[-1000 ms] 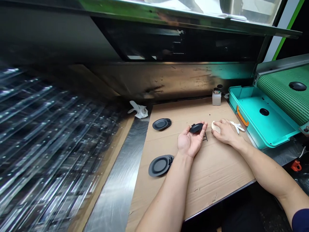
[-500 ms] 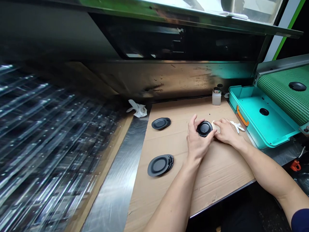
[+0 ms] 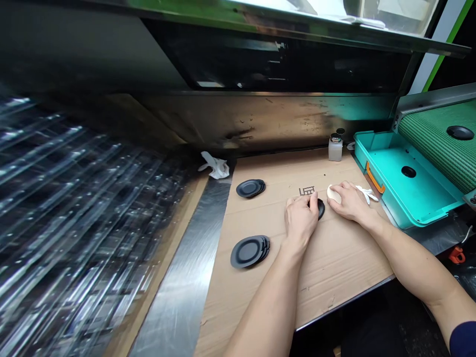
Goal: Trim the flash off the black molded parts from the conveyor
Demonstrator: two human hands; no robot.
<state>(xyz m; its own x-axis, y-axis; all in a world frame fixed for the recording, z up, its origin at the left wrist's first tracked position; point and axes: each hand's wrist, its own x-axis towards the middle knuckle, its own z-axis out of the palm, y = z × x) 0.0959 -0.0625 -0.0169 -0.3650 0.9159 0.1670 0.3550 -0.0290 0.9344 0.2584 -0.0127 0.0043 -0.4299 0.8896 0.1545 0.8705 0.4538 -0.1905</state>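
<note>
My left hand (image 3: 300,220) lies palm down on the cardboard sheet (image 3: 282,277), fingers closed over a black round disc (image 3: 320,208) that it presses to the sheet. My right hand (image 3: 348,201) rests just to the right, fingers curled over a small white pad (image 3: 332,194). A white cloth (image 3: 366,192) pokes out from behind that hand. Two stacks of the same black discs lie to the left, one at the back (image 3: 250,188) and one nearer me (image 3: 249,251).
A teal tray (image 3: 390,198) with one black disc (image 3: 408,171) in it stands at the right, below a green conveyor belt (image 3: 439,144) carrying another disc (image 3: 460,132). A small white bottle (image 3: 335,147) and a crumpled white cloth (image 3: 215,166) sit at the back. A blurred shiny surface fills the left.
My left hand turned over from palm up, tipped the black disc on edge, then brought it down flat onto the cardboard. My right hand stayed on the white pad.
</note>
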